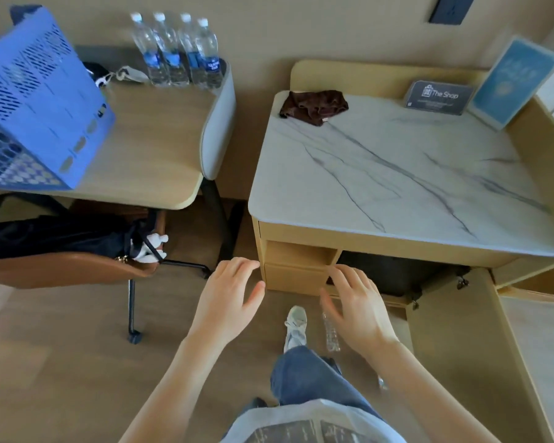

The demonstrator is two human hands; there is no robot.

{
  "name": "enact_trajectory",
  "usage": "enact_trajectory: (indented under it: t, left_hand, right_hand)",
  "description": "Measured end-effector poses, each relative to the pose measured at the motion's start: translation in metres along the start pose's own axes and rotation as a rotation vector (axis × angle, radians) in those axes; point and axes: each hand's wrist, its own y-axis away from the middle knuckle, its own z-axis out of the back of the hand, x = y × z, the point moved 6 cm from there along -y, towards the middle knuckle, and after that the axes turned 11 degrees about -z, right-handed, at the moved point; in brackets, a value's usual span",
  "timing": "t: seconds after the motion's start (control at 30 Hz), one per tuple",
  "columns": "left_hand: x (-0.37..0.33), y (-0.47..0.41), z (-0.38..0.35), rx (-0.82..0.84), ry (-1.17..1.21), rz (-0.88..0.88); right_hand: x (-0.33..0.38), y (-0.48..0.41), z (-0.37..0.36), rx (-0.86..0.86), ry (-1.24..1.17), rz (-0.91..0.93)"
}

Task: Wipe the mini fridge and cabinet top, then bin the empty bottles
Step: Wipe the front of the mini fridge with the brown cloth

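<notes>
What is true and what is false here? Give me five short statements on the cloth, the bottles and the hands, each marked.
1. The brown cloth lies on the marble cabinet top. True.
2. The left hand holds the cloth. False: both the left hand and the right hand are open and hold nothing.
3. Four water bottles stand upright on the desk. True.
4. A clear bottle lies on the floor beside the shoe. True.
5. The cabinet door is shut. False: it stands open, with the dark mini fridge showing behind it.
</notes>
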Motion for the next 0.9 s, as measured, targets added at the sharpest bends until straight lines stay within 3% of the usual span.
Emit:
enact_trajectory:
  t: [0.47, 0.9]
  left_hand:
    - [0.060, -0.279, 0.010, 0.024, -0.027, -0.133]
    - [0.109, -0.366, -0.004, 0.106, -0.005, -0.255]
  right_hand:
    - [-0.002, -0.293, 0.011, -0.055, -0.071, 0.052]
    - [-0.007, -0.362, -0.020, -0.064, -0.057, -0.068]
